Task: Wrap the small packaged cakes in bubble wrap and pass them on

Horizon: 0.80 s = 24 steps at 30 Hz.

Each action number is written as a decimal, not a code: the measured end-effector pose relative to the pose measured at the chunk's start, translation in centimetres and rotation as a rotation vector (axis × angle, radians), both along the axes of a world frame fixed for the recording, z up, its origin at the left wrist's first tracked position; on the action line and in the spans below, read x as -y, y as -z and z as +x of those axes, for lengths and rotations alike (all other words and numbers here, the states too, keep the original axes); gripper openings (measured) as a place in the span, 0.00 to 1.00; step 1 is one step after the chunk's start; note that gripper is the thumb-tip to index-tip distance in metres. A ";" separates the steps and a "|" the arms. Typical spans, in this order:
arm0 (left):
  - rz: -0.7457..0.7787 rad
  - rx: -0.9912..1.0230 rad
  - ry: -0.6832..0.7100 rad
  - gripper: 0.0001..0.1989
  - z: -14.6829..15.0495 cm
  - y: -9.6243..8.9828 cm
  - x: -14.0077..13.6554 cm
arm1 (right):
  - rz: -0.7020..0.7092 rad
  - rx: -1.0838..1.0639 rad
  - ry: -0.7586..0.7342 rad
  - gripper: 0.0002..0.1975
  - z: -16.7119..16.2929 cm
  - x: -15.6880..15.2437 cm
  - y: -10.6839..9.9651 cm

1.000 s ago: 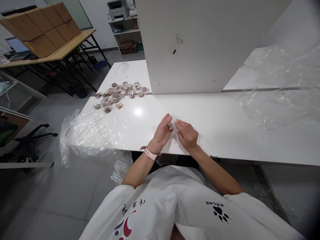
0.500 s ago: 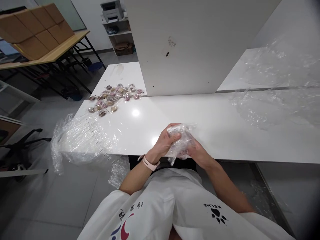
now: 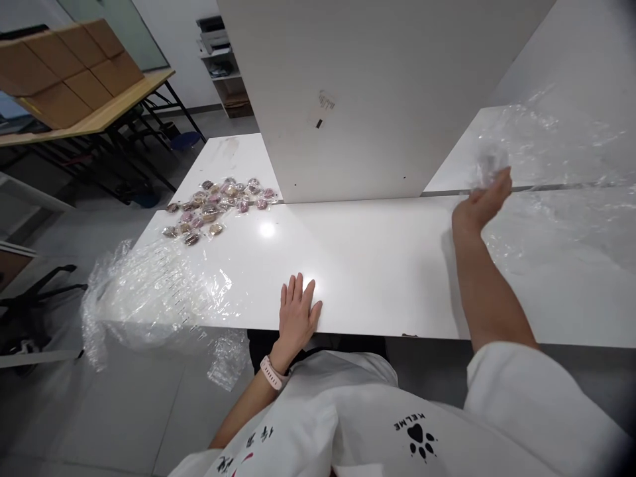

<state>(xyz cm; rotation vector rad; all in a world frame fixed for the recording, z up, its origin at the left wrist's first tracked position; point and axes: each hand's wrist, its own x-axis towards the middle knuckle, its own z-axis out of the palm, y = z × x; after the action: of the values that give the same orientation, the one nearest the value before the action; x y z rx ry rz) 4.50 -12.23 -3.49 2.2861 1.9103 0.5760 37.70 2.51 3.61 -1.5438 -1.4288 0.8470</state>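
My left hand lies flat near the front edge of the white table, fingers spread and holding nothing. Stretched out to the right, my right hand has its thumb and fingers apart. Just past its fingertips is a blurred, crumpled clump of clear plastic film; whether they still touch is hard to tell. More clear plastic film spreads over the table's right side. Several small, individually wrapped pieces in brown, pink and yellowish tones lie at the left.
A heap of clear plastic packaging hangs over the table's front left edge. An upright white panel stands at the back of the table. Cardboard boxes sit on a wooden table at the far left, with a blue stool nearby.
Both hands were together on a crumpled plastic bundle at the front edge. My right hand has swung far right with the crumpled plastic; my left hand has let go and rests on the table.
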 end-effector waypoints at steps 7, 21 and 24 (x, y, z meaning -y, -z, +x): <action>0.003 -0.076 -0.036 0.26 0.6 -0.3 -0.3 | 0.080 0.305 0.074 0.22 1.4 -9.8 2.1; -0.016 0.039 -0.033 0.25 0.2 0.1 -0.4 | 0.013 0.687 0.276 0.28 5.1 2.0 10.3; -0.060 0.243 -0.088 0.24 0.2 -1.1 -0.6 | 0.165 0.690 0.004 0.27 -1.1 7.7 10.1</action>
<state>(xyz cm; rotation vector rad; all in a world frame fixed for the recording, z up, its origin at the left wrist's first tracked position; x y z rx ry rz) 4.74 -11.67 -2.37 1.9994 1.8899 0.7569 36.62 -5.24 -6.47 -1.7915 -1.9130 0.1683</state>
